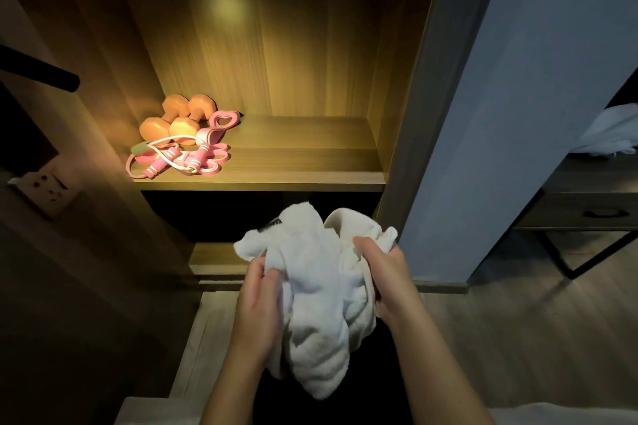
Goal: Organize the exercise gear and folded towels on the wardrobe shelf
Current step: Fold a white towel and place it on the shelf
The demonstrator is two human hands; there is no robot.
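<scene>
Below the lit shelf, left hand and right hand clutch 1 crumpled towel — fingers curled into cloth; a loose fold may slip floorward — grip looks uneven.

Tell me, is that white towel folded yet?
Not folded: the white towel hangs bunched and crumpled between the left hand and right hand, both gripping it.

Warm-lit wooden wardrobe (dim elsewhere), blue-grey wall, pale plank floor, dark drawer table at right.
</scene>
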